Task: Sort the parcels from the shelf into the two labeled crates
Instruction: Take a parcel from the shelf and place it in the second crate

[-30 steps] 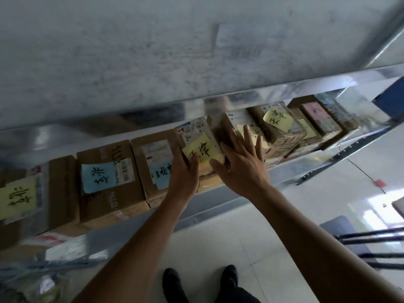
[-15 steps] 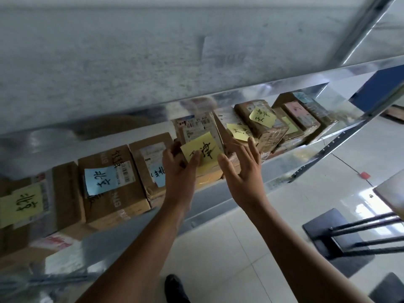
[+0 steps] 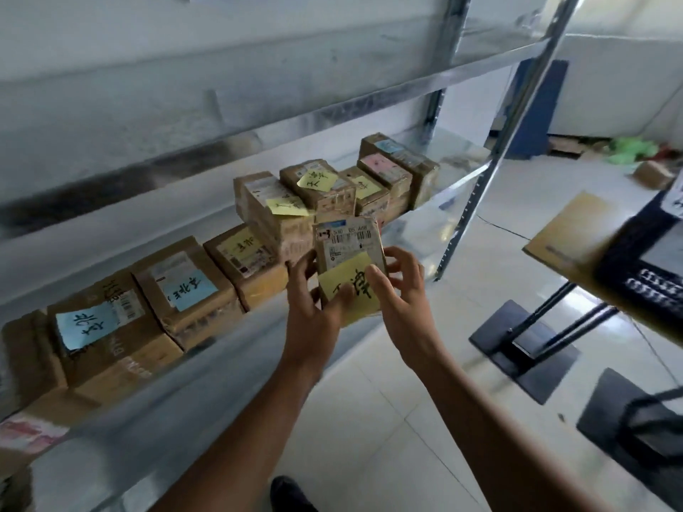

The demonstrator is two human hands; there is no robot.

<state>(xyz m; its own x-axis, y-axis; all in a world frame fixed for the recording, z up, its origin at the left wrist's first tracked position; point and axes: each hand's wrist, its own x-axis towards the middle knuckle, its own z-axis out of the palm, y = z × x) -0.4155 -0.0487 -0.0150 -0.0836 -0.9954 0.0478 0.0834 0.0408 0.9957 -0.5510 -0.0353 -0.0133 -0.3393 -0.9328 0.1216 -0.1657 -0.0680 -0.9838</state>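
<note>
The galvanised steel shelf (image 3: 192, 386) runs from lower left to upper right, its front lip bounding a row of shelved parcels (image 3: 184, 290). The upper shelf board sits low over them, leaving little room overhead. In front of the lip, open tiled floor (image 3: 369, 400) extends right to a slotted upright post (image 3: 491, 157) and the dark base plates of a stand (image 3: 525, 349).

The held parcel (image 3: 349, 249) hangs clear of the lip, just in front of the row and above the floor. It is a small, flat brown carton with a white barcode label on its upper face. A yellow sticky note (image 3: 351, 286) with handwritten black characters covers its lower half. The left hand (image 3: 314, 315) grips its left edge with the thumb across the note. The right hand (image 3: 403, 297) grips its right edge, fingers (image 3: 377, 279) curled onto the note.

The shelved parcels are taped cardboard. Those at left carry blue notes (image 3: 87, 323) and those farther right carry yellow ones. At far right a tan tabletop (image 3: 569, 230) bears a black slotted crate (image 3: 643, 267).
</note>
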